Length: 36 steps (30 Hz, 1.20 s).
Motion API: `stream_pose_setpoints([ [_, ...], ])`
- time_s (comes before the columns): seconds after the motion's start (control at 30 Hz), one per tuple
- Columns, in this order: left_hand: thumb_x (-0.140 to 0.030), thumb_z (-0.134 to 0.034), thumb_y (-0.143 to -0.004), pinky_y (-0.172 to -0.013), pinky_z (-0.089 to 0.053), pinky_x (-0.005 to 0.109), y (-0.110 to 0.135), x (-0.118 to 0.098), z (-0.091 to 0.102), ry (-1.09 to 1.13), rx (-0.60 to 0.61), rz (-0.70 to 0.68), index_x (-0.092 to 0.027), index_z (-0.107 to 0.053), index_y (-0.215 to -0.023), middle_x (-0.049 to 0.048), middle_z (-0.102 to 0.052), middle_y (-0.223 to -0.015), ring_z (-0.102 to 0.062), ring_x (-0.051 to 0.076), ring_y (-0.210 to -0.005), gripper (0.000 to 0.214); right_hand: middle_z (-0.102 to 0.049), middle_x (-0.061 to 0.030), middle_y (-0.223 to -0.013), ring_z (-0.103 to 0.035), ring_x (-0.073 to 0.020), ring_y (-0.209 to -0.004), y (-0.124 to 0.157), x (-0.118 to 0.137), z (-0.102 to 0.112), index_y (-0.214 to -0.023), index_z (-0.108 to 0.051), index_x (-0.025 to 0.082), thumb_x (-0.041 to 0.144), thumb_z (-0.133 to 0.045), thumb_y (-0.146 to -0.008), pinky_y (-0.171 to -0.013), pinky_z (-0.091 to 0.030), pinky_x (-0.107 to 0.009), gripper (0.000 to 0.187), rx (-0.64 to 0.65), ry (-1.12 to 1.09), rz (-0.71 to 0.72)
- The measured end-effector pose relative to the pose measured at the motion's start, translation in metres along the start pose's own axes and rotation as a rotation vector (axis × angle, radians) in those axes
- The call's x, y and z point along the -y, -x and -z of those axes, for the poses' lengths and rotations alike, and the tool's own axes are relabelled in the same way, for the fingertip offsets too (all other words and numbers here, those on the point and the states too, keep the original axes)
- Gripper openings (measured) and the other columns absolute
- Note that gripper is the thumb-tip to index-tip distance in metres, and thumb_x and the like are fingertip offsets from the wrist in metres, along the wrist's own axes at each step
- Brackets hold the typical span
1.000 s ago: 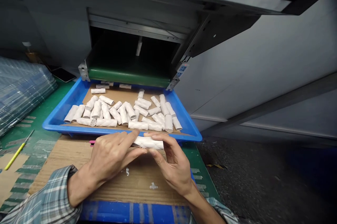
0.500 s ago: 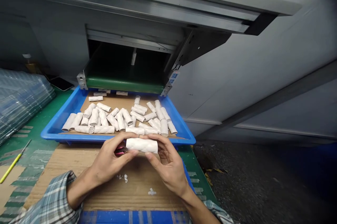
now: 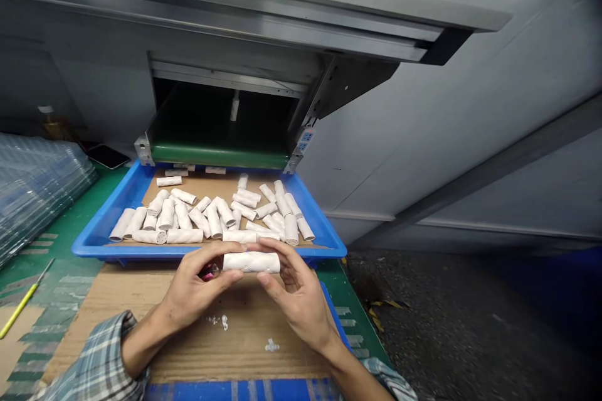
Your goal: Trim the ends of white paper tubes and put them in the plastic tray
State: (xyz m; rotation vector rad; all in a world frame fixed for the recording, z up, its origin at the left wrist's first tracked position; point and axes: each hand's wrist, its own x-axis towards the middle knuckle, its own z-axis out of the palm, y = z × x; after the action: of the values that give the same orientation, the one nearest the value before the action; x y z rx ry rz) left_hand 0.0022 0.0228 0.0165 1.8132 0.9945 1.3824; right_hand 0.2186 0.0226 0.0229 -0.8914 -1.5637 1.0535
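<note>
Both hands hold one white cylinder (image 3: 251,262) level above a sheet of brown cardboard (image 3: 141,300). My left hand (image 3: 195,288) pinches its left end and also grips a small pink tool (image 3: 208,273). My right hand (image 3: 294,297) has its fingers curled around the cylinder's right end. Just beyond the hands stands a blue tray (image 3: 94,244) lined with cardboard and filled with several more white cylinders (image 3: 211,219).
A green conveyor belt (image 3: 219,155) ends at the tray's far rim under a grey machine housing. Stacked clear plastic trays (image 3: 37,181) lie at the left, a phone (image 3: 107,155) behind them. A yellow pen (image 3: 21,304) rests on the green mat. The table edge drops to the floor on the right.
The hands have lifted the white cylinder off the cardboard and turned it level; the pink tool now shows in my left hand. The view has tilted slightly upward.
</note>
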Motion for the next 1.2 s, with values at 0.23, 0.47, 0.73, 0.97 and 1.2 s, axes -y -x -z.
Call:
stream_pose_setpoints([
  [0.23, -0.044, -0.073, -0.099, -0.079, -0.061, 0.029, -0.0007, 0.0042, 0.0001, 0.0, 0.028, 0.038, -0.022, -0.078, -0.121, 0.0093, -0.082, -0.114, -0.077, 0.021, -0.093, 0.031, -0.079, -0.0089, -0.125, -0.077, -0.0272, -0.116, -0.0007, 0.0013, 0.0013, -0.126, -0.074, 0.025, 0.045, -0.076, -0.099, -0.101, -0.066, -0.036, 0.034, 0.022, 0.011, 0.042],
  [0.47, -0.041, -0.073, -0.098, -0.078, -0.061, 0.031, -0.0012, 0.0017, -0.0005, 0.001, 0.043, 0.051, -0.021, -0.077, -0.123, 0.0111, -0.081, -0.117, -0.076, 0.023, -0.093, 0.032, -0.08, -0.0094, -0.12, -0.08, -0.0264, -0.106, -0.0015, 0.001, 0.003, -0.124, -0.073, 0.023, 0.048, -0.07, -0.102, -0.093, -0.068, -0.034, 0.033, 0.022, 0.064, 0.015],
  [0.73, -0.039, -0.072, -0.098, -0.074, -0.057, 0.028, -0.0013, 0.0043, -0.0014, 0.04, 0.045, 0.064, -0.021, -0.074, -0.123, 0.0096, -0.079, -0.116, -0.072, 0.02, -0.09, 0.031, -0.075, -0.0095, -0.135, -0.072, -0.0245, -0.126, 0.0011, -0.0041, -0.0008, -0.141, -0.062, 0.027, 0.034, -0.072, -0.102, -0.109, -0.061, -0.036, 0.041, 0.026, -0.013, 0.063],
  [0.97, -0.039, -0.071, -0.098, -0.062, -0.053, 0.027, 0.0001, 0.0035, 0.0003, -0.027, 0.031, 0.078, -0.02, -0.075, -0.123, 0.0088, -0.079, -0.108, -0.064, 0.016, -0.07, 0.031, -0.078, -0.0095, -0.129, -0.077, -0.0257, -0.118, -0.001, -0.0008, 0.0008, -0.133, -0.069, 0.026, 0.042, -0.076, -0.1, -0.106, -0.063, -0.038, 0.038, 0.001, -0.003, 0.006],
  [1.2, -0.042, -0.069, -0.1, -0.069, -0.056, 0.028, -0.0004, 0.0036, 0.0019, 0.018, 0.057, 0.104, -0.021, -0.073, -0.125, 0.0097, -0.078, -0.116, -0.069, 0.019, -0.083, 0.033, -0.078, -0.0082, -0.13, -0.074, -0.0248, -0.124, 0.0012, -0.0047, -0.0007, -0.134, -0.068, 0.027, 0.032, -0.076, -0.099, -0.109, -0.061, -0.037, 0.036, 0.018, 0.005, 0.062],
])
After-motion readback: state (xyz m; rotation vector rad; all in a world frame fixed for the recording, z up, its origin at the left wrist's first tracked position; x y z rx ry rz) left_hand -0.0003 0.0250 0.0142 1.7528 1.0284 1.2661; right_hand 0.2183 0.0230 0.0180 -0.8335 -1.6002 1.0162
